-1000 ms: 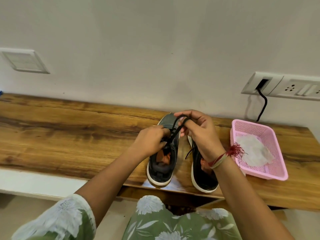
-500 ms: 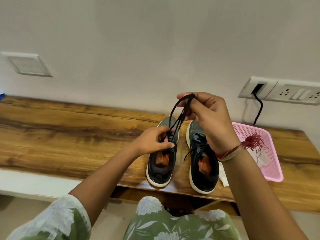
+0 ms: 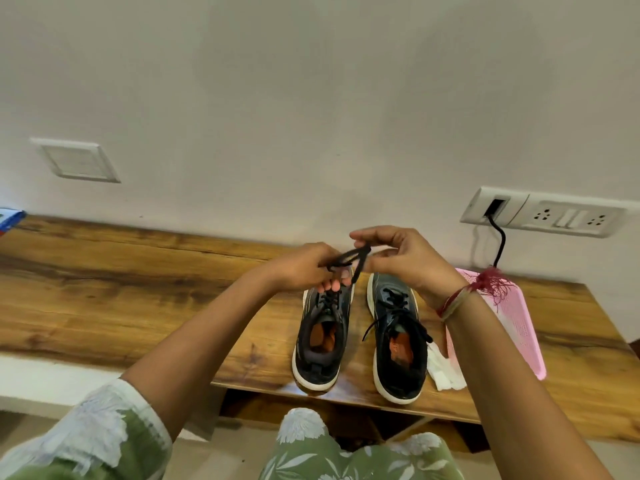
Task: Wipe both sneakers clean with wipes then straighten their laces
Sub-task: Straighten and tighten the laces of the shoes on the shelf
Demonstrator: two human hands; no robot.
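Two dark sneakers with white soles stand side by side on the wooden shelf (image 3: 138, 289), toes toward the wall. Above the toe of the left sneaker (image 3: 323, 341), my left hand (image 3: 304, 268) grips its black lace (image 3: 349, 259). My right hand (image 3: 405, 258) pinches the loop end of the same lace, close to the left hand. The right sneaker (image 3: 398, 344) has loose laces hanging over its sides. A white wipe (image 3: 443, 372) lies against its right side.
A pink mesh basket (image 3: 519, 327) sits at the right of the shelf, partly behind my right forearm. A socket plate (image 3: 550, 216) with a black cable plugged in is on the wall above it. A white switch plate (image 3: 78, 161) is on the left wall.
My right hand has come down from its raised pull and now meets the left hand over the left sneaker's toe. The lace loop is shorter. The view has tilted, showing both sneakers fully.
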